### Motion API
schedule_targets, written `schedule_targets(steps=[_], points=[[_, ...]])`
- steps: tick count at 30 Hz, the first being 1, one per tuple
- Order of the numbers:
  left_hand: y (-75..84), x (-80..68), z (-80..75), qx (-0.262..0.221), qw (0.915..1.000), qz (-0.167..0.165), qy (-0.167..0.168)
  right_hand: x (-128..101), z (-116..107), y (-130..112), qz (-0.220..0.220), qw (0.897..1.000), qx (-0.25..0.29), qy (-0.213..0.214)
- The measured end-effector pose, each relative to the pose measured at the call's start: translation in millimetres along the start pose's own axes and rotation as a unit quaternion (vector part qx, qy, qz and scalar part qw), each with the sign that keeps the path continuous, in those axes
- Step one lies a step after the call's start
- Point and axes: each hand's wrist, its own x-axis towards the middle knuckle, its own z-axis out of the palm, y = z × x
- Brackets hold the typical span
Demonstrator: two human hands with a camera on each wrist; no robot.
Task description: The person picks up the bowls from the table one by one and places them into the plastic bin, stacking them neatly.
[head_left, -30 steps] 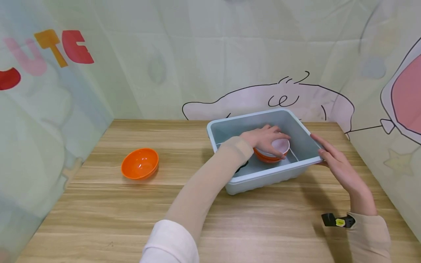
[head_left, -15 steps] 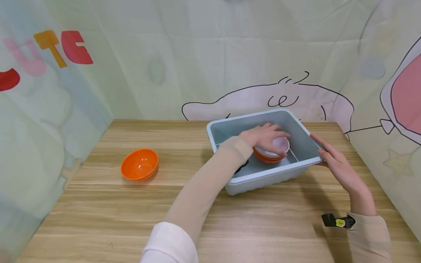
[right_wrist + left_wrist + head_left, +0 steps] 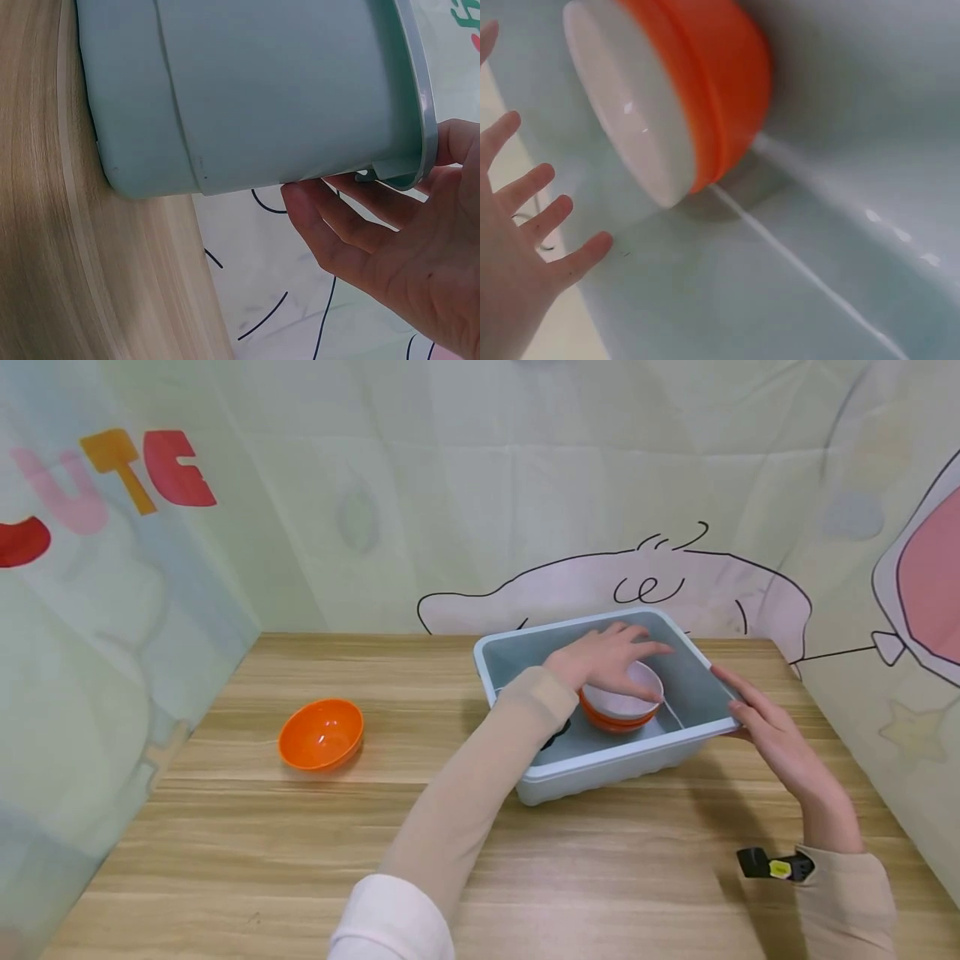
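Observation:
A pale blue plastic bin (image 3: 585, 781) stands on the table at centre right. Inside it is a stack of bowls, a white bowl (image 3: 633, 693) on top and orange bowls (image 3: 618, 725) beneath. My left hand (image 3: 611, 662) reaches into the bin over the stack, fingers spread; the left wrist view shows these fingers (image 3: 547, 225) apart from the white bowl (image 3: 622, 112). At the bin's right corner my right hand (image 3: 776, 739) grips the rim, with fingertips (image 3: 296, 195) against the outer wall (image 3: 285, 97).
A single orange bowl (image 3: 321, 735) sits on the left of the wooden table (image 3: 600, 877). A printed cloth backdrop (image 3: 480, 510) rises behind the table and along both sides. The right wrist wears a black strap device (image 3: 776, 865).
My left hand has risen slightly off the bowl stack, its fingers now higher and more of the white bowl showing. The right hand and bin stay in place.

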Motion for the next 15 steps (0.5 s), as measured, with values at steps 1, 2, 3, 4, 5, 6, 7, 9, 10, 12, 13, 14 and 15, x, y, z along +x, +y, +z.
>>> schedule_targets(steps=[1, 2, 3, 4, 5, 6, 7, 9, 10, 12, 13, 14, 15], points=[[-0.3, -0.2, -1.6, -0.001, 1.0, -0.002, 0.007, -0.1, -0.3, -0.1, 0.0, 1.0, 0.0, -0.001], [-0.6, -0.4, -3.1, -0.005, 0.9999, -0.005, 0.012, -0.3, -0.4, -0.2, 0.0, 1.0, -0.001, -0.002], [-1.0, -0.7, -4.5, -0.009, 0.9998, -0.007, 0.016, -0.4, -0.5, -0.2, -0.002, 1.0, 0.001, -0.003], [-1.3, -1.2, -5.8, -0.011, 0.9997, -0.008, 0.021, -0.6, -0.4, -0.3, -0.004, 1.0, 0.002, -0.003], [-1.7, -1.7, -7.1, -0.013, 0.9996, -0.008, 0.024, -0.8, -0.3, -0.1, -0.005, 1.0, 0.004, -0.004], [-2.0, -2.3, -8.3, -0.014, 0.9995, -0.007, 0.027, -0.9, -0.3, 0.0, -0.007, 1.0, 0.004, -0.004], [-2.3, -2.8, -9.5, -0.014, 0.9994, -0.007, 0.03, -1.0, -0.2, 0.0, -0.008, 1.0, 0.005, -0.004], [-2.8, -4.1, -11.8, -0.018, 0.9993, -0.007, 0.033, -1.1, -0.2, -0.1, -0.01, 1.0, 0.007, -0.003], [-2.7, -4.4, -12.7, -0.019, 0.9992, -0.006, 0.033, -1.3, -0.3, 0.3, -0.01, 1.0, 0.008, -0.003], [-2.6, -5.1, -14.3, -0.022, 0.9991, -0.006, 0.035, -1.4, -0.6, 0.9, -0.011, 1.0, 0.01, -0.002], [-2.5, -5.6, -15.1, -0.024, 0.999, -0.006, 0.037, -1.3, -0.7, 1.1, -0.012, 1.0, 0.011, -0.001], [-2.4, -6.2, -15.8, -0.025, 0.9989, -0.006, 0.039, -1.0, -0.7, 1.4, -0.014, 1.0, 0.013, -0.001], [-2.4, -6.8, -16.5, -0.024, 0.9988, -0.005, 0.041, -0.7, -0.6, 1.6, -0.015, 1.0, 0.015, 0.0]])
